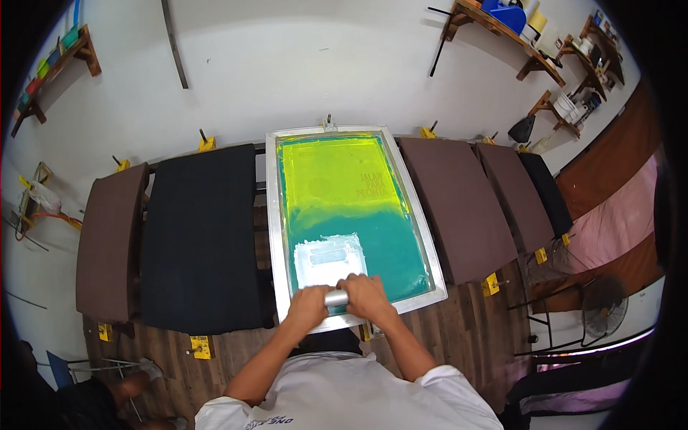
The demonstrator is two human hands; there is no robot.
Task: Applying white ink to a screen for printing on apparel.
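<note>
Both hands are closed around the silver metal handle of a squeegee (335, 298), its blade edge hidden beneath them. My left hand (307, 307) grips the left part and my right hand (369, 295) the right part. They are at the near end of a screen printing frame (273, 222) with an aluminium rim. The mesh is yellow-green (330, 172) at its far half and teal (390, 247) nearer me, with small lettering at the right of the yellow area. A patch of white ink (326, 269) lies on the mesh just beyond my hands.
Black fabric (201, 236) and brown fabric (107, 244) cover boards on the left; more brown boards (459, 208) stand on the right. Yellow clamps (202, 347) jut from the board ends. Wall shelves (502, 36), a fan (604, 304) and another person's leg (125, 387) are around.
</note>
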